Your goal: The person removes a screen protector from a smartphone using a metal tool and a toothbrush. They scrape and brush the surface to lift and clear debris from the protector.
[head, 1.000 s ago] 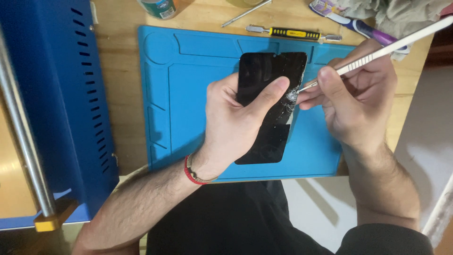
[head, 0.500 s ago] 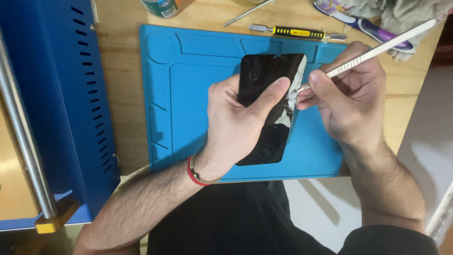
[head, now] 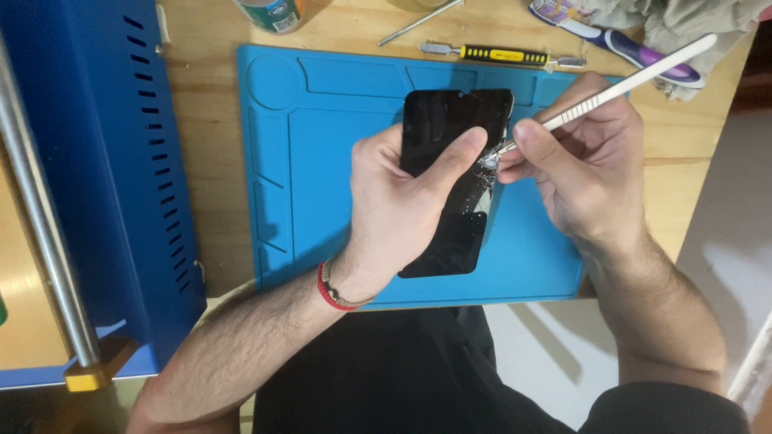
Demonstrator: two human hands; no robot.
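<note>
The table (head: 217, 161), bare wood, carries a blue mat (head: 322, 161), and that mat serves as the landmark here. To its left stands a large blue machine (head: 104, 185) with a steel rod (head: 40, 217) running down its side. Beyond the mat's far edge lie a yellow-handled screwdriver (head: 503, 55), a thin metal pick (head: 420, 22), a purple toothbrush (head: 619, 40) and a crumpled cloth (head: 667, 20), with a jar (head: 269, 12) at the far left corner.

Over the mat's middle-right is the phone (head: 454, 173), a flat black slab held tilted, its lower end resting on or just above the mat. The glass is shattered at the right edge, where pale splinters show. It looks light and stiff, but brittle and sharp along that break; smooth glass would be slippery. The sound edges and back seem the safe places to take hold, away from the cracked patch.

The left hand (head: 398, 205) comes in from the near side, wrist bent and wearing a red band (head: 331, 289), its grip closed around the phone with the thumb pressed across the face. The right hand (head: 583, 173) reaches from the mat's right, its grip pinched narrow like a pen hold on a white tool (head: 627, 80), whose metal tip meets the broken spot.
</note>
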